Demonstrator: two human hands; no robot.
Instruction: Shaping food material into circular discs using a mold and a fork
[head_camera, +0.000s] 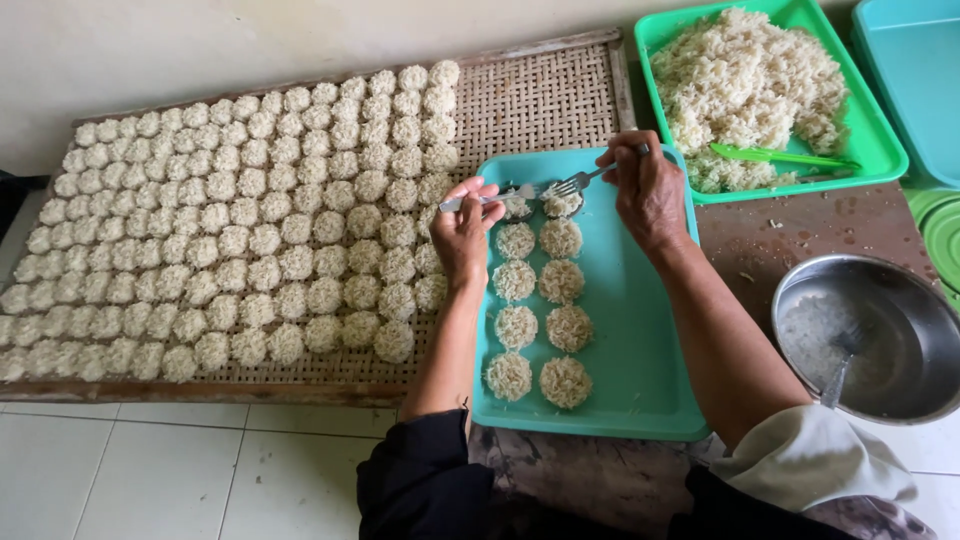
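- your teal tray (640, 360) sits closest, two columns of rice rounds on it; keep that spacing
- left hand (462, 232) pinches a fork (490, 198), right hand (648, 188) grips another fork (580, 181); both meet over the newest round (562, 204) at the tray's far end; press gently so it keeps its shape

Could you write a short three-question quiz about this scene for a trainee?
1. True or false: each of the hands, left hand and right hand, holds a fork.
2. Which tray holds the loose noodle heap? A) teal tray B) green tray
3. How many columns of noodle rounds lie on the teal tray?

Key: 1 true; 2 B; 3 two.
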